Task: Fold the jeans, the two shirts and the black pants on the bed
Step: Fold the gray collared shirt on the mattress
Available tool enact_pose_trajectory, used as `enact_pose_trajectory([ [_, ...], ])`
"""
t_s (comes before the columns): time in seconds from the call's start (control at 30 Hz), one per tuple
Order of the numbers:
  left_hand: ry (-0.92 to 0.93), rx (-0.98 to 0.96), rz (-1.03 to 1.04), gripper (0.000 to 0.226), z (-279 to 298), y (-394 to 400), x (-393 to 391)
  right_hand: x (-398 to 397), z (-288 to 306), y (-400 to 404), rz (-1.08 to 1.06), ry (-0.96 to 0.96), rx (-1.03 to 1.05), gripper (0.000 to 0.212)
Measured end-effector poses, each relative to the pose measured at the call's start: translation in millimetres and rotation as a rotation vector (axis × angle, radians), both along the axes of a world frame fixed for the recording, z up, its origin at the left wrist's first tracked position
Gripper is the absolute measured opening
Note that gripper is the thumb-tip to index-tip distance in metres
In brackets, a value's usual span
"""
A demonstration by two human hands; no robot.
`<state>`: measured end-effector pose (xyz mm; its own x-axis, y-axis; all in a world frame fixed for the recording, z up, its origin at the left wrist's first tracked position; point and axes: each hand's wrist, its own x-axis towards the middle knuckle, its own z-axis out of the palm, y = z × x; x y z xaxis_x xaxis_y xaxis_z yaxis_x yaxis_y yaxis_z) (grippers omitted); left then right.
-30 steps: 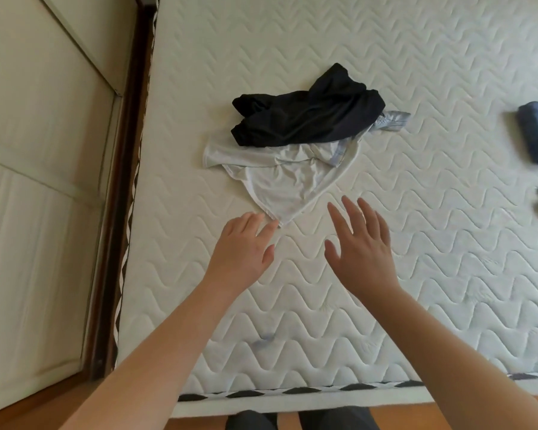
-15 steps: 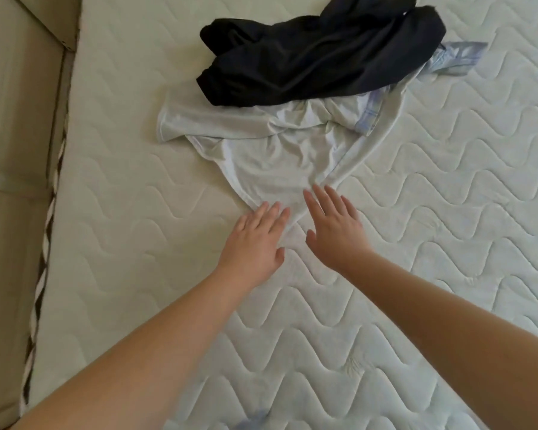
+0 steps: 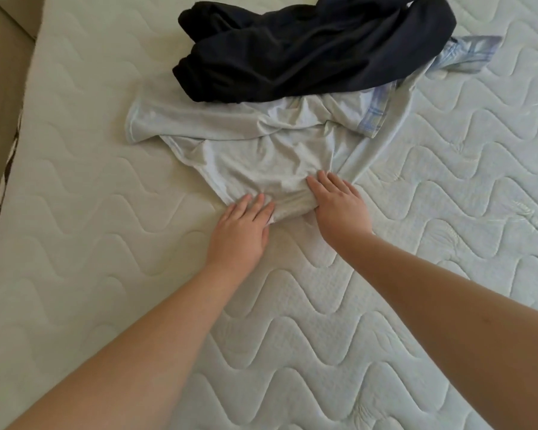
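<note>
showing an early stage of the folding task: both hands rest on the near corner of a pale grey shirt point(image 3: 261, 150), which lies crumpled near the middle of the bed point(image 3: 448, 243). left hand point(image 3: 241, 231): fingers fairly straight and close together, tips on the hem; the thumb appears tucked under a gathered edge of cloth, though whether it truly pinches cannot be told. right hand point(image 3: 339, 209): fingers straight and slightly spread, pressed flat on the fabric just right of the left hand. black pants point(image 3: 308, 48): unfolded, heaped on the far part of the grey shirt. second shirt point(image 3: 466, 54): light blue, checked at its edge, mostly buried beneath the pants and grey shirt, one end showing at far right. jeans: not in view here, so their state cannot be judged. judged progress: none of the three visible garments is folded; the grey shirt seems about to be drawn clear and spread, with the pants and blue shirt left to follow.
</note>
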<state>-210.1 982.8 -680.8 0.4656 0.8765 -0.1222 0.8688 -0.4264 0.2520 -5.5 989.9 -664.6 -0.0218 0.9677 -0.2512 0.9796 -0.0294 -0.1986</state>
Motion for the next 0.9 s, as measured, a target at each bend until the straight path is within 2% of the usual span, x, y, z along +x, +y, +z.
enact_pose_trajectory([
  [0.17, -0.049, 0.029, 0.049, 0.033, 17, -26, 17, 9, 10, -27, 0.017, 0.028, 0.018, 0.051],
  [0.23, -0.035, -0.022, 0.056, 0.028, 32, -38, 27, 13, 14, -39, -0.009, 0.034, 0.025, 0.051],
  [0.37, 0.092, -0.100, 0.055, 0.030, 48, -76, 32, 18, 23, -78, -0.016, 0.010, -0.002, 0.048],
  [0.5, 0.129, -0.163, 0.045, 0.033, 59, -129, 18, 14, 39, -138, 0.047, 0.018, -0.065, 0.048],
  [0.57, 0.111, -0.212, 0.032, 0.032, 74, -160, 12, 11, 48, -172, 0.063, 0.030, -0.089, 0.049],
  [0.67, 0.031, -0.213, 0.028, 0.015, 114, -201, 3, 7, 70, -219, 0.042, 0.076, -0.091, 0.049],
  [0.73, 0.028, -0.150, 0.056, 0.026, 137, -220, 0, 5, 89, -242, -0.024, 0.093, -0.090, 0.052],
  [0.8, -0.035, -0.106, 0.101, 0.024, 162, -230, 0, 2, 111, -255, -0.206, 0.161, -0.103, 0.053],
  [0.87, -0.159, -0.070, 0.174, 0.008, 190, -230, 6, -3, 138, -253, -0.399, 0.348, -0.160, 0.048],
  [0.9, -0.203, -0.077, 0.219, 0.013, 204, -225, 10, -5, 152, -247, -0.457, 0.445, -0.177, 0.045],
])
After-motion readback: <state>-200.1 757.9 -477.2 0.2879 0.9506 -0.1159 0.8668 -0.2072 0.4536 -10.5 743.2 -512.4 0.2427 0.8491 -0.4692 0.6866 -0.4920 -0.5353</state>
